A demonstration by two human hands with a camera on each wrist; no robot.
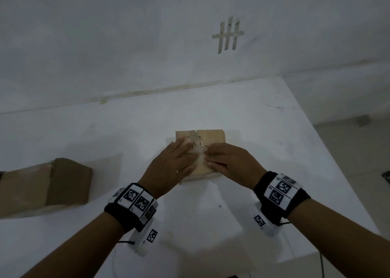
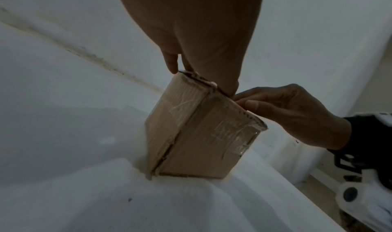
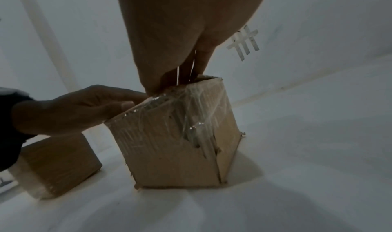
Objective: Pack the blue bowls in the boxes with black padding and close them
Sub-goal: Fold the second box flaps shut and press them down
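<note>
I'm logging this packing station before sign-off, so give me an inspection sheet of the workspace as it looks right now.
Surface: white table, scuffed, set against a white wall.
Job's things: centre box, cardboard with clear tape over its top, flaps down; second box to the left, closed. No blue bowls or black padding visible.
Clutter: nothing seen.
Grippers: left hand and right hand lie fingers flat on top of the centre box, pressing its flaps; both wrists wear marker bands.
Cables: thin black cable hangs past the table's near right edge.
Surroundings: tape strips stuck in a tally pattern on the wall; floor visible to the right.
</note>
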